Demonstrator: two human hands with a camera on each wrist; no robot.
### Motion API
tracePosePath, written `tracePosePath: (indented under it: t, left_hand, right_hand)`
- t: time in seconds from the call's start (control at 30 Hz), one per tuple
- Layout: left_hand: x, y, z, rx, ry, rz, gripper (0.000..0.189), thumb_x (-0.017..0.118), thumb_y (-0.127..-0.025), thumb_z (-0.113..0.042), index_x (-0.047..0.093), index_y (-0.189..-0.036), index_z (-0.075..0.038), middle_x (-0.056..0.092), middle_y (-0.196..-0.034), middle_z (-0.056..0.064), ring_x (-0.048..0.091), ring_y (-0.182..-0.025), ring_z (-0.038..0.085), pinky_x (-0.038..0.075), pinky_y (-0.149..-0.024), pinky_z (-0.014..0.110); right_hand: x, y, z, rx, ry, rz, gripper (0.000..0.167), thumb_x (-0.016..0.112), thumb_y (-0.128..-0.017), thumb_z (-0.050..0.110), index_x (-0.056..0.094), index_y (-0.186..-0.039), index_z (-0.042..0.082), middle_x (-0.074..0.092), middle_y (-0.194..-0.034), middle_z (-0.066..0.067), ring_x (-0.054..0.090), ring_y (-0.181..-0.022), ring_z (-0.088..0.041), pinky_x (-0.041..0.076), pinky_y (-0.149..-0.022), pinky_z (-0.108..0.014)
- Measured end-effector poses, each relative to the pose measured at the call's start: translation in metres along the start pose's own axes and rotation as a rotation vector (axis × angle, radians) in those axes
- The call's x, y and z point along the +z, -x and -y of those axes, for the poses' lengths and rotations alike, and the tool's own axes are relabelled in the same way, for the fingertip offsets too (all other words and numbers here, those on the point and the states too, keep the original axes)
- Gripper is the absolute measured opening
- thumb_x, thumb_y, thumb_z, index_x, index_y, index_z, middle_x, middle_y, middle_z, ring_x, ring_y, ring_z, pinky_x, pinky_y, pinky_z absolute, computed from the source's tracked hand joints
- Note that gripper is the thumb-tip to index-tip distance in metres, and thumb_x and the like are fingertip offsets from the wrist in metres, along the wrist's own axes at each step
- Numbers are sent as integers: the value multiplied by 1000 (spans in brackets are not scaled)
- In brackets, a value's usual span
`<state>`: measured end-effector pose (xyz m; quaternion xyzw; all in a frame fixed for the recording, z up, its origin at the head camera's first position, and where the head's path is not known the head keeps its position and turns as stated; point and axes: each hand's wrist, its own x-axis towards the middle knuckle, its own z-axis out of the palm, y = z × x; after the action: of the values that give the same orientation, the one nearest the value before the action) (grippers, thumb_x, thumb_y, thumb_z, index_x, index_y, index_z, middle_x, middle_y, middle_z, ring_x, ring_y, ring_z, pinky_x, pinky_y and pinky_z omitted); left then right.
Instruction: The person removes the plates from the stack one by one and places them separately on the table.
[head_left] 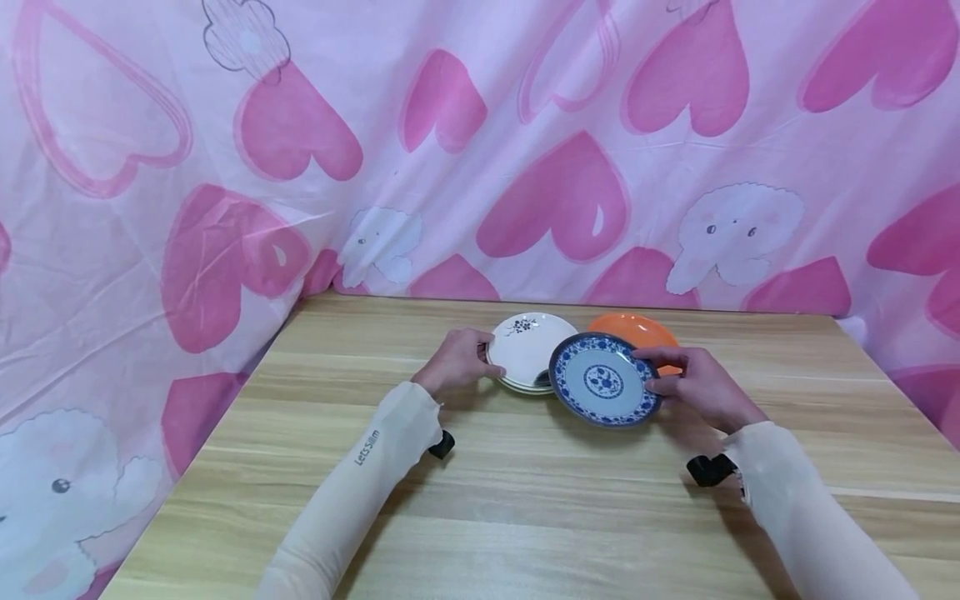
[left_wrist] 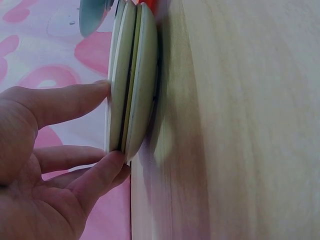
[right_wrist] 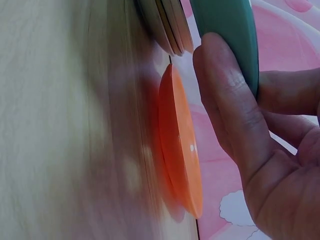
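Observation:
On the table, a stack of pale plates (head_left: 531,354) has a white plate with a dark floral sprig on top. My left hand (head_left: 459,360) holds the stack's left edge, thumb and fingers spread along the rim in the left wrist view. A blue-and-white patterned plate (head_left: 604,380) is tilted in my right hand (head_left: 701,385), its right rim pinched between thumb and fingers. From the right wrist camera, its greenish underside (right_wrist: 227,37) shows raised off the table. In the head view it overlaps the stack's right edge.
An orange plate (head_left: 628,327) lies on the table behind the raised plate, partly hidden by it and by the right hand. The wooden table (head_left: 480,508) ends at the back against a pink heart-patterned curtain (head_left: 555,200), which also runs along the left side.

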<state>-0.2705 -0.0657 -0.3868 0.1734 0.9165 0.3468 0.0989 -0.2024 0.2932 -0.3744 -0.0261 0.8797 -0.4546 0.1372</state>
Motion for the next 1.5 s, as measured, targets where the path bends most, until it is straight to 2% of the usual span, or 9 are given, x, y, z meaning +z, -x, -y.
tracePosePath:
  t: [0.07,0.2,0.4,0.6,0.8,0.9,1.03,1.23,1.5]
  left_hand:
    - [0,0,1,-11,1,-1,50,83,-82,-19,67,-127,-5,71,-109,6,54,-92,14,47,-82,25]
    - [-1,0,1,-17,-9,-6,53,83,-82,-20,66,-129,-5,71,-114,7,55,-95,14,48,-85,26]
    - [0,0,0,0,-8,4,48,83,-83,-20,68,-126,-5,70,-106,7,52,-91,15,45,-80,24]
    - [0,1,0,-12,-4,2,55,83,-83,-21,65,-132,-5,70,-122,8,54,-98,14,49,-89,26]
    - [0,1,0,1,-17,7,50,83,-83,-22,67,-127,-5,71,-109,5,53,-93,14,45,-81,23]
    - [-1,1,0,5,-27,3,49,83,-83,-22,68,-126,-5,71,-109,5,53,-93,14,45,-82,23]
    - [-1,2,-1,13,-33,-2,48,83,-83,-22,68,-126,-6,70,-110,6,53,-93,14,46,-83,24]
    - [0,2,1,14,-28,0,44,83,-83,-21,69,-122,-6,69,-99,5,52,-88,14,43,-75,23]
    - [1,0,2,17,-27,-4,43,83,-82,-21,69,-121,-6,66,-95,4,51,-86,14,42,-72,22]
  right_hand:
    - [-1,1,0,0,-2,9,55,65,-93,7,52,-146,10,46,-146,-24,60,-104,-26,60,-80,-27]
    - [-4,4,-1,-24,0,24,54,64,-92,6,52,-145,6,48,-142,-27,65,-94,-23,61,-78,-27]
    - [-8,8,-6,-34,7,40,54,65,-92,6,52,-145,4,48,-141,-27,62,-97,-25,61,-78,-27]
    - [-11,9,-11,-40,8,48,54,67,-92,9,53,-144,6,49,-141,-27,61,-100,-26,62,-78,-29]
    - [-15,13,-16,-37,32,61,54,67,-93,11,53,-145,10,50,-144,-26,57,-112,-29,61,-81,-26]
    - [-18,15,-19,-28,30,78,56,67,-93,11,52,-146,10,49,-146,-26,55,-117,-29,60,-83,-25]
    - [-20,17,-23,-13,19,100,57,68,-92,12,51,-147,9,47,-147,-26,55,-116,-28,61,-85,-26]
    - [-22,21,-25,8,2,137,59,70,-90,13,51,-147,8,44,-150,-27,56,-116,-28,61,-87,-29]
    - [-24,23,-32,26,9,164,58,70,-90,11,52,-146,8,44,-149,-27,56,-115,-28,62,-86,-31]
